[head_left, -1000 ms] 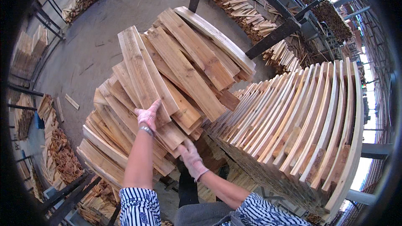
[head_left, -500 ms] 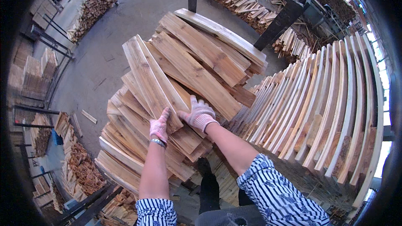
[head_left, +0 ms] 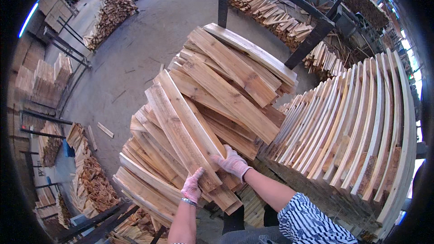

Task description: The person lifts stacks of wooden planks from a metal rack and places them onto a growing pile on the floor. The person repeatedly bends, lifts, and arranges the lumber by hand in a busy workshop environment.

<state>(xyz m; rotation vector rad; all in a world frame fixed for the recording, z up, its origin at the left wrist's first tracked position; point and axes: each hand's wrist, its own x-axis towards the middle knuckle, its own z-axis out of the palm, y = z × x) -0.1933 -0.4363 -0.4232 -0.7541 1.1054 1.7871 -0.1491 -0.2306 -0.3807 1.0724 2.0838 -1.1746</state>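
Note:
Both my hands wear pale pink gloves. My left hand (head_left: 193, 186) grips the near end of a long wooden board (head_left: 181, 131) at its left edge, thumb on top. My right hand (head_left: 232, 161) is closed around the near right side of a second board (head_left: 192, 110), which lies alongside the first. The fingers under the boards are hidden. The pair rests at a slant on a loose pile of planks (head_left: 156, 142). To their right lies a wide knotty plank (head_left: 233, 101), apart from my hands.
A dense stack of boards set on edge (head_left: 348, 126) stands at my right. Dark metal posts (head_left: 312, 40) rise behind the pile. Beyond the concrete floor (head_left: 131, 63) are heaps of wood offcuts (head_left: 115, 11). More offcuts (head_left: 90, 171) lie at the left.
My hands have drawn the two boards nearer to me, so their near ends sit lower over the pile's front edge. The whole view has also shifted somewhat.

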